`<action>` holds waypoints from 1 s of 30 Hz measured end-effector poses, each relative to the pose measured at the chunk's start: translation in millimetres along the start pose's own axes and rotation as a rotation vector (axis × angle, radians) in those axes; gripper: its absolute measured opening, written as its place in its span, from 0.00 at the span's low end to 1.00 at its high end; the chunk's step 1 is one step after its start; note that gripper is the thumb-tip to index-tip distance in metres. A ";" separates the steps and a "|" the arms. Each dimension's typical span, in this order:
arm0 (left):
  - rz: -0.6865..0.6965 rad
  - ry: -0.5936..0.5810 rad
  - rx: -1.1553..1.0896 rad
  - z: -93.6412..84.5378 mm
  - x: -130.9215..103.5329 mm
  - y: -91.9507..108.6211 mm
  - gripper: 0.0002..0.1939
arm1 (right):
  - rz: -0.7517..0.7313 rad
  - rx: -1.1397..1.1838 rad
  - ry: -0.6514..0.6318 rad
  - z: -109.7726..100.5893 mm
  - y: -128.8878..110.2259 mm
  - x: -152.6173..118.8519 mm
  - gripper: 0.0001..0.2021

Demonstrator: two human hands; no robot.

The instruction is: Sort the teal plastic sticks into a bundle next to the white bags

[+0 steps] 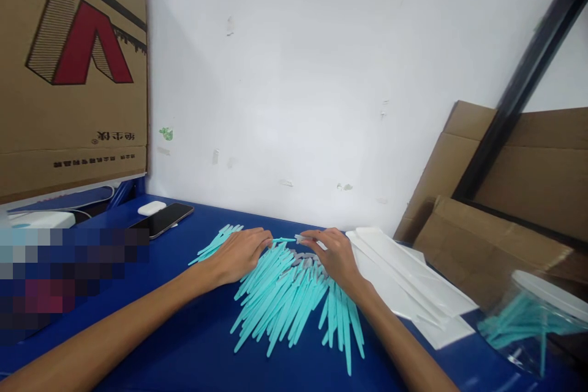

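My left hand is closed in a pinch on one end of a thin teal stick, which lies level between my two hands. At its other end is a small greyish piece, pinched between the fingertips of my right hand. Below both hands a fanned pile of teal sticks covers the table, tapered ends toward me. Several grey pieces show at the pile's far side, partly behind my right fingers. A smaller bunch of teal sticks lies left of my left hand.
White flat sheets or bags lie at the right, beside a clear jar holding teal sticks. A phone and a white case sit back left on the blue table. Cardboard boxes flank both sides; a white wall stands behind.
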State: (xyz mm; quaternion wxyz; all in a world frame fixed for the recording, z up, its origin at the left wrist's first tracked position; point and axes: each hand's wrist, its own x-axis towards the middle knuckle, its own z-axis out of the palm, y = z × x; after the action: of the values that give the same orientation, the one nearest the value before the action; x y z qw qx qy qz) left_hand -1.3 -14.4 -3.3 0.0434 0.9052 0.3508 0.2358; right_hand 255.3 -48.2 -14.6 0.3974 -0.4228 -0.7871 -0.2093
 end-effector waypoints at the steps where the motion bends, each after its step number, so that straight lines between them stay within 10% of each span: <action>1: 0.011 0.004 -0.012 -0.5 0.0 0.5 0.19 | 0.003 -0.002 -0.003 0.2 -0.6 -0.1 0.09; 22: 0.139 0.010 -0.059 0.3 -5.1 3.1 0.18 | 0.248 0.431 -0.111 7.1 -27.6 1.2 0.08; 30: 0.013 0.070 0.200 -3.2 3.4 -4.1 0.18 | 0.178 0.021 -0.263 -2.8 -10.0 4.9 0.14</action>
State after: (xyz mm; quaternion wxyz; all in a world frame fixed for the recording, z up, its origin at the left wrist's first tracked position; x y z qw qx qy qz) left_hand -3.1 -9.4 -0.1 -0.0610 0.8985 0.3681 0.2311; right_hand 246.7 -53.2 -8.9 0.3122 -0.5103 -0.7940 -0.1078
